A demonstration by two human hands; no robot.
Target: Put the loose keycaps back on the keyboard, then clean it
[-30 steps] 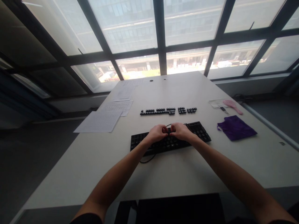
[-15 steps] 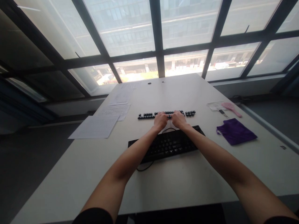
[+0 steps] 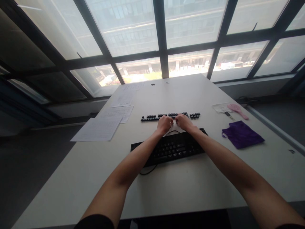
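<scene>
In the head view, the left hand (image 3: 165, 124) and right hand (image 3: 184, 122) have moved from the black keyboard (image 3: 175, 149) to the rows of loose keycaps (image 3: 150, 118) beyond it on the bench (image 3: 186, 95). The dark piece that bridged their fingertips half a second ago no longer spans the gap, suggesting it now lies among the keycaps. The fingers are curled; whether either hand grasps a keycap, I cannot tell.
</scene>
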